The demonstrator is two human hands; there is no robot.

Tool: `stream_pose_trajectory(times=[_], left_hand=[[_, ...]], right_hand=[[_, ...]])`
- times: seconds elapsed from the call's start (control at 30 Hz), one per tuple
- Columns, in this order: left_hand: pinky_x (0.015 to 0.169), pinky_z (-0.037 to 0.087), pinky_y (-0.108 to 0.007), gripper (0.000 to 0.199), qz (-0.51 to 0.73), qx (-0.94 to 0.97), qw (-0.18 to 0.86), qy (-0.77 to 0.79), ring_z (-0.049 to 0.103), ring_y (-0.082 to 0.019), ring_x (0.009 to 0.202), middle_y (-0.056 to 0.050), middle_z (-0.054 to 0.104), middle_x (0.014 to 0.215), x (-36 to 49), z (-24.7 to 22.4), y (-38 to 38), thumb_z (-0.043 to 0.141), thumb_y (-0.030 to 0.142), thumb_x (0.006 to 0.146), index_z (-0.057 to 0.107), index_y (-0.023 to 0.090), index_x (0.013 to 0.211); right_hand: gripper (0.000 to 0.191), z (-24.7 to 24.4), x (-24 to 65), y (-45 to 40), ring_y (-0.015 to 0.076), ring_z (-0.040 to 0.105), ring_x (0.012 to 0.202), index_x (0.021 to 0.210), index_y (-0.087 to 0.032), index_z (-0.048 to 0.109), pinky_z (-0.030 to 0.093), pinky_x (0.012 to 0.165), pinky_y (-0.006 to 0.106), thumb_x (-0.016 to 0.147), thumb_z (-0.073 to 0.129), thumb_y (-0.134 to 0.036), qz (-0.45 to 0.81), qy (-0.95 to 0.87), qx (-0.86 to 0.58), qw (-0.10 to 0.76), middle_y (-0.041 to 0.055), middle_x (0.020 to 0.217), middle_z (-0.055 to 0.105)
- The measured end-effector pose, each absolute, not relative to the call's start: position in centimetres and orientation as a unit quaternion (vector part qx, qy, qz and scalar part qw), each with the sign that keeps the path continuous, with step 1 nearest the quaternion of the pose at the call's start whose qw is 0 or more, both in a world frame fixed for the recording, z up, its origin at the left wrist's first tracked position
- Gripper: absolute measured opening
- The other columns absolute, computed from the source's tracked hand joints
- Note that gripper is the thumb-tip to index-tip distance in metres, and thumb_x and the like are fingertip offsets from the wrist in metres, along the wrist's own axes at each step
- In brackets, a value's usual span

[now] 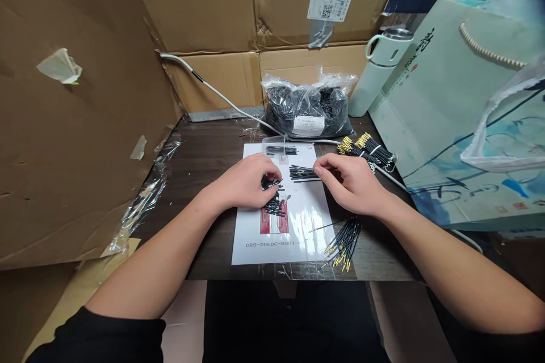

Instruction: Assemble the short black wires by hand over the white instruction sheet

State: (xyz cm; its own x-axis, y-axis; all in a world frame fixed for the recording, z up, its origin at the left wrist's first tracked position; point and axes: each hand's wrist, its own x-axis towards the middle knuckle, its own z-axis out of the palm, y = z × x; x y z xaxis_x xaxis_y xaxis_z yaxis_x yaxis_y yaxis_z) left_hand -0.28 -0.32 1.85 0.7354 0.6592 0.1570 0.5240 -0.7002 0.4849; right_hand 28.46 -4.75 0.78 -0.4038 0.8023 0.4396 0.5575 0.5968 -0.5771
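Observation:
My left hand (251,182) curls over a loose pile of short black pieces (276,204) on the white printed sheet (251,232); its fingertips touch the pile. My right hand (347,181) has thumb and forefinger pinched at the right end of a row of black sticks (301,173); what lies between the fingertips is too small to tell. Black wires with gold tips (344,244) fan out by the sheet's lower right corner. Above the left hand, more short black pieces (283,150) lie by a small clear plastic holder (275,140).
A clear bag of black parts (309,108) stands at the back, beside a pale green bottle (374,74). Tied gold-tipped bundles (366,150) lie right of the sheet. A white cable (225,99) crosses behind. Cardboard (85,125) walls the left; a paper bag (460,125) stands right.

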Motion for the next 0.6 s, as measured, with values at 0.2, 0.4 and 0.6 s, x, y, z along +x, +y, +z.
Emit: stream_pose_trajectory(times=[0.2,0.4,0.6], left_hand=[[0.097,0.052,-0.041,0.017,0.112,0.910,0.312,0.248,0.066,-0.025,0.100,-0.006,0.073,0.099,0.1,2.3,-1.1,0.074,0.012,0.082,0.083,0.022,0.093],[0.094,0.050,-0.039,0.006,0.078,0.915,0.320,0.233,0.062,-0.026,0.100,-0.006,0.066,0.095,0.2,2.1,-1.3,0.083,0.020,0.085,0.087,0.024,0.087],[0.098,0.048,-0.040,0.012,0.075,0.917,0.321,0.226,0.060,-0.026,0.103,-0.005,0.065,0.094,0.4,1.6,-1.7,0.083,0.014,0.083,0.086,0.025,0.084]], right_hand=[[0.018,0.6,28.6,-4.8,0.0176,0.062,0.070,0.100,-0.019,0.067,0.045,0.067,0.032,0.110,0.055,-0.025,0.132,-0.847,-0.398,0.328,0.0039,0.083,0.072],[0.018,0.4,28.6,-4.7,0.0192,0.064,0.072,0.101,-0.019,0.068,0.046,0.068,0.033,0.110,0.054,-0.025,0.125,-0.851,-0.398,0.320,0.0055,0.086,0.074],[0.017,0.3,28.6,-4.8,0.0195,0.065,0.072,0.102,-0.019,0.068,0.047,0.069,0.034,0.111,0.054,-0.025,0.121,-0.852,-0.395,0.322,0.0058,0.086,0.075]])
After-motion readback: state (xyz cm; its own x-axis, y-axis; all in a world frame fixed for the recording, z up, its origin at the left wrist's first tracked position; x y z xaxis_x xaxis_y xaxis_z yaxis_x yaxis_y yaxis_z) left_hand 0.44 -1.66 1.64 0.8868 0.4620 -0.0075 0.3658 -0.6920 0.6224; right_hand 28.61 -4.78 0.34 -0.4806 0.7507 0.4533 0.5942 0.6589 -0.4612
